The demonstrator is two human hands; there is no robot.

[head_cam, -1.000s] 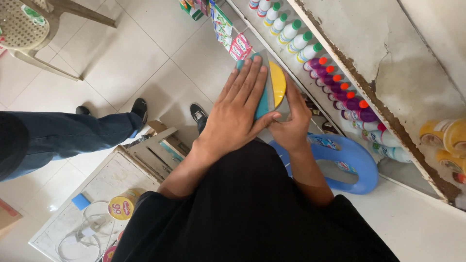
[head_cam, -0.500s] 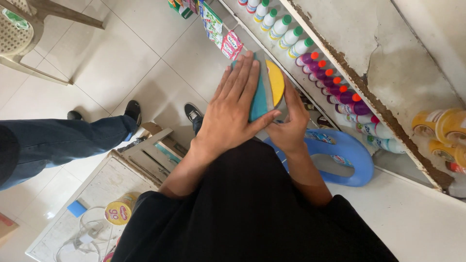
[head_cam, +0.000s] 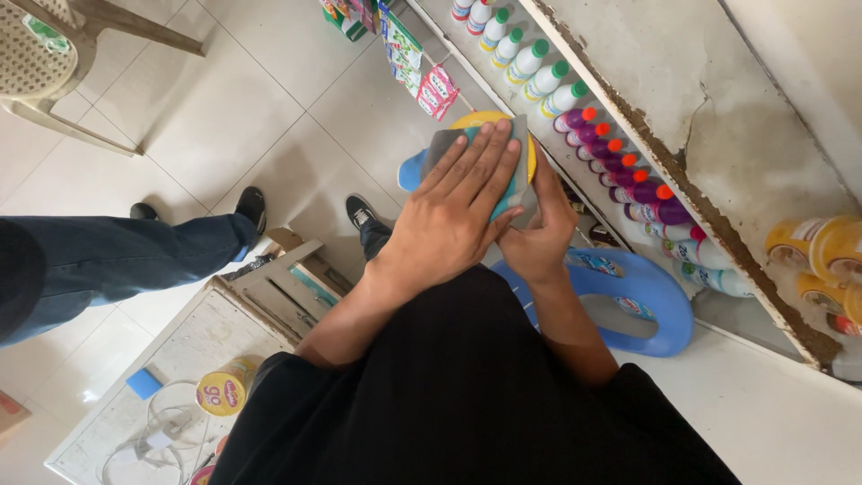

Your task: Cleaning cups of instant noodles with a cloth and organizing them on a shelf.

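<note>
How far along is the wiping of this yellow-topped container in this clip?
In hand: the left hand presses a grey cloth flat over the yellow-topped container, which the right hand grips from the side. Done: cannot tell, because the cloth covers most of the top. Left: the container has not been set down, and the rows of bottles on the shelf stand untouched.

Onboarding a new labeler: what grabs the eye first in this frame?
At centre, the left hand lies flat on a grey cloth over a yellow-and-teal container, which the right hand grips from below. Up the right side runs a shelf row of bottles with green, orange and purple caps. At left stands another person's jeans-clad leg.
</note>
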